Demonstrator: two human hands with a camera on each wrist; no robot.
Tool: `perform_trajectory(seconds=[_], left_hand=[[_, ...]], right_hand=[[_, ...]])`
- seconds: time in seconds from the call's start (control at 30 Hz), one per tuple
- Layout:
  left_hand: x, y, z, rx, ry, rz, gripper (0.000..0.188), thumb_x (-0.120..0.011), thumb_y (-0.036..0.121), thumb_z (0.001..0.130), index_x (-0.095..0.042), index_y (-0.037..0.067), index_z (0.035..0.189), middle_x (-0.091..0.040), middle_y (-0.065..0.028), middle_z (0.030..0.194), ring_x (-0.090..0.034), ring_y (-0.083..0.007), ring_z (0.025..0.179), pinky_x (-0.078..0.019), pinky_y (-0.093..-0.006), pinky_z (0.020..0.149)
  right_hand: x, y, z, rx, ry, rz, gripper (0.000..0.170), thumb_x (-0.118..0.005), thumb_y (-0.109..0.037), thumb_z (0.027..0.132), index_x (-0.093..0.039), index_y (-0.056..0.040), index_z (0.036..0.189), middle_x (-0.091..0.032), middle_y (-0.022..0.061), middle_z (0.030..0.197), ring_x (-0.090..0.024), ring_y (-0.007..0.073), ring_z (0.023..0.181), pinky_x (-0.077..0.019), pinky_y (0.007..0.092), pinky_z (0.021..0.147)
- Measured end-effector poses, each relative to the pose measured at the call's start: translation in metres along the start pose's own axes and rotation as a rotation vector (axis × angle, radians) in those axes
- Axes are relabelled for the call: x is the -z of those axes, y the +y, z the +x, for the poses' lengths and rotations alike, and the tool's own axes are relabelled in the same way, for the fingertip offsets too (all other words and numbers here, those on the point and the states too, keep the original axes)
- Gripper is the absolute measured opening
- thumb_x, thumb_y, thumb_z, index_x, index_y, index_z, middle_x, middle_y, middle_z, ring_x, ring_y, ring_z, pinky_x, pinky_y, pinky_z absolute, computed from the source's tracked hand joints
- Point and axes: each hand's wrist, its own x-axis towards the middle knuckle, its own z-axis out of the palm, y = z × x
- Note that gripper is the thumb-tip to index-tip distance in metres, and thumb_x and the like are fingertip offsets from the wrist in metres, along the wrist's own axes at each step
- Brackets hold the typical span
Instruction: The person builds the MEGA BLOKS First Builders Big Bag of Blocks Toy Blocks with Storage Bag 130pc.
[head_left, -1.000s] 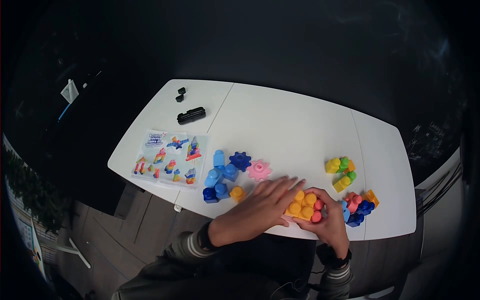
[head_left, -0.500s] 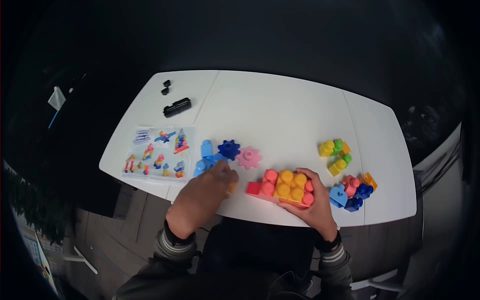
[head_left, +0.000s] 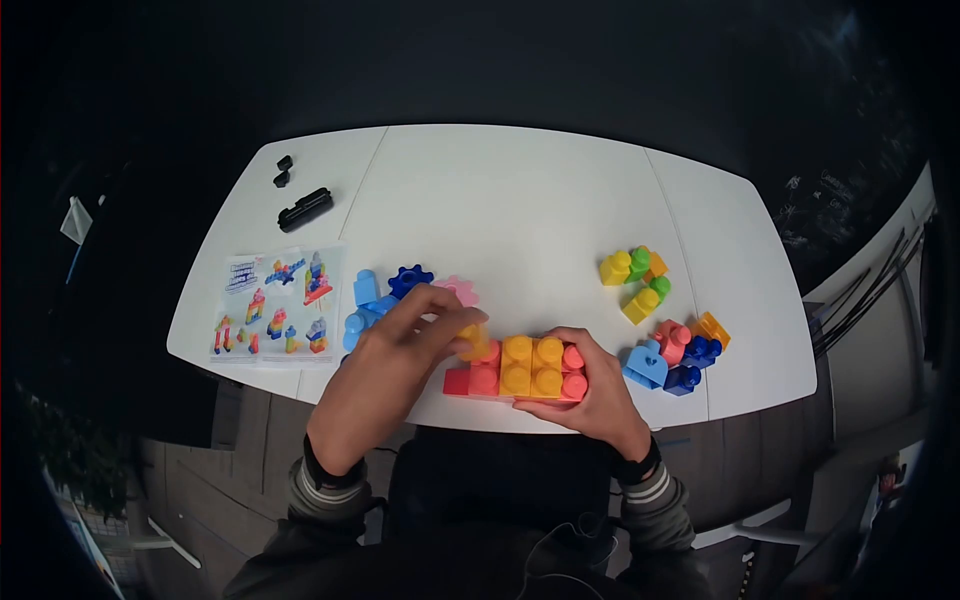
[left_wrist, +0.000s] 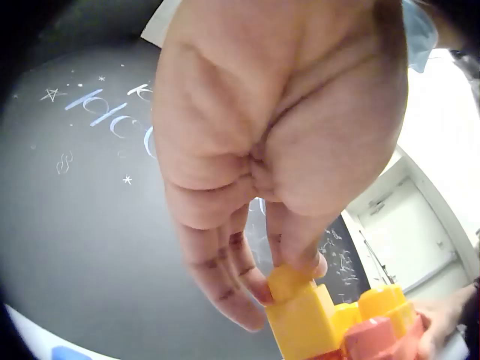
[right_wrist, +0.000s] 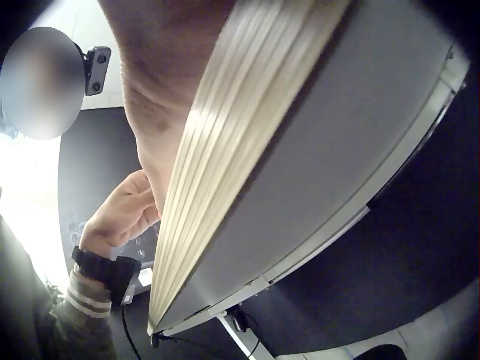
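In the head view my left hand (head_left: pixel 385 365) pinches a small yellow block (head_left: pixel 474 343) above the left end of a block build. The left wrist view has thumb and fingertips on that block's stud (left_wrist: pixel 291 283), with its base close over the red studs. My right hand (head_left: pixel 600 400) grips the build's right end, thumb on the far side and fingers along the near side. The build is a red base (head_left: pixel 457 382) with a yellow four-stud block (head_left: pixel 531 367) on top. In the right wrist view the table edge (right_wrist: pixel 225 150) hides most of the right hand's work.
Blue blocks (head_left: pixel 364 288), a dark blue gear (head_left: pixel 410 280) and a pink gear (head_left: pixel 460 289) lie beyond my left hand. A picture sheet (head_left: pixel 275 305) and a black case (head_left: pixel 306 210) are farther left. Yellow-green blocks (head_left: pixel 641 306) and a mixed cluster (head_left: pixel 674 340) lie right.
My left hand left the build, reached left to the small yellow block, and brought it right to the build's left end. My right hand keeps hold of the build. The head view has shifted.
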Motion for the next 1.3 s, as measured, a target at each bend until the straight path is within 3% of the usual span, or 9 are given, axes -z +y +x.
perform_trajectory(seconds=[0.27,0.33,0.67,0.73,0.87,0.93,1.03,1.2,1.3], left_hand=[[-0.022,0.000,0.004,-0.101,-0.077,-0.072,0.051,-0.080,-0.014,0.093,-0.083,0.005,0.140,-0.071,-0.0131,0.129,-0.079,-0.0303,0.109,-0.0693,-0.0392,0.094],[-0.021,-0.004,0.005,-0.097,-0.074,-0.075,0.052,-0.081,-0.013,0.094,-0.083,0.006,0.142,-0.072,-0.0125,0.127,-0.079,-0.0315,0.109,-0.0676,-0.0412,0.094],[-0.017,0.000,0.005,-0.016,-0.113,-0.102,0.041,-0.081,0.001,0.103,-0.078,0.007,0.144,-0.076,-0.0172,0.135,-0.079,-0.0396,0.111,-0.0644,-0.0472,0.096],[-0.016,-0.001,0.004,0.006,-0.115,-0.090,0.043,-0.081,0.003,0.103,-0.076,0.007,0.146,-0.076,-0.0181,0.136,-0.079,-0.0412,0.113,-0.0645,-0.0479,0.098],[-0.014,-0.002,0.003,-0.009,-0.142,-0.071,0.045,-0.081,0.006,0.104,-0.073,0.007,0.149,-0.075,-0.0199,0.140,-0.078,-0.0457,0.118,-0.0641,-0.0493,0.101],[-0.014,-0.002,0.004,-0.011,-0.148,-0.073,0.045,-0.081,0.007,0.105,-0.072,0.007,0.149,-0.075,-0.0203,0.141,-0.077,-0.0468,0.119,-0.0638,-0.0501,0.101],[-0.014,-0.003,0.006,-0.065,-0.149,-0.002,0.043,-0.078,0.013,0.109,-0.070,0.006,0.150,-0.076,-0.0194,0.142,-0.081,-0.0440,0.115,-0.0664,-0.0501,0.099],[-0.019,-0.008,-0.002,-0.007,-0.186,-0.007,0.053,-0.077,0.005,0.107,-0.065,0.010,0.158,-0.075,-0.0206,0.148,-0.079,-0.0461,0.121,-0.0653,-0.0497,0.103],[-0.022,-0.014,-0.004,-0.036,-0.243,0.030,0.057,-0.070,0.005,0.110,-0.058,0.012,0.165,-0.074,-0.0213,0.150,-0.080,-0.0461,0.120,-0.0659,-0.0499,0.102]], right_hand=[[0.000,0.002,-0.002,-0.012,0.004,0.027,0.084,-0.107,-0.036,0.084,-0.063,-0.0031,0.147,-0.076,0.0181,0.135,-0.078,0.0411,0.124,-0.0626,0.0448,0.108],[0.000,0.004,-0.003,0.044,-0.020,0.021,0.092,-0.110,-0.034,0.082,-0.059,-0.0038,0.153,-0.074,0.0161,0.143,-0.077,0.0348,0.130,-0.0619,0.0421,0.111],[0.027,-0.020,-0.006,0.030,-0.092,-0.012,0.111,-0.108,-0.037,0.084,-0.047,-0.0060,0.172,-0.066,0.0183,0.162,-0.069,0.0353,0.146,-0.0575,0.0443,0.119],[0.057,-0.032,-0.009,0.088,0.019,-0.044,0.098,-0.107,-0.033,0.085,-0.059,-0.0041,0.165,-0.070,0.0167,0.159,-0.072,0.0308,0.142,-0.0581,0.0450,0.119],[0.131,-0.038,-0.022,-0.121,0.517,-0.201,0.039,-0.091,-0.013,0.101,-0.079,0.0015,0.135,-0.086,0.0156,0.131,-0.082,0.0302,0.121,-0.0626,0.0451,0.110],[0.155,-0.008,-0.034,-0.194,0.643,-0.348,0.031,-0.081,-0.004,0.106,-0.079,-0.0006,0.136,-0.086,0.0168,0.131,-0.083,0.0354,0.118,-0.0638,0.0456,0.106],[0.176,0.022,-0.054,-0.302,0.500,-0.703,0.029,-0.081,-0.002,0.107,-0.081,-0.0016,0.136,-0.086,0.0170,0.131,-0.083,0.0359,0.119,-0.0655,0.0456,0.107],[0.175,0.015,-0.038,-0.197,0.399,-0.583,0.033,-0.078,0.000,0.107,-0.080,-0.0046,0.139,-0.085,0.0183,0.134,-0.081,0.0404,0.122,-0.0656,0.0476,0.107],[0.173,0.015,-0.002,-0.125,0.148,-0.498,0.048,-0.075,0.010,0.102,-0.076,-0.0034,0.147,-0.080,0.0252,0.139,-0.077,0.0477,0.125,-0.0625,0.0484,0.109]])
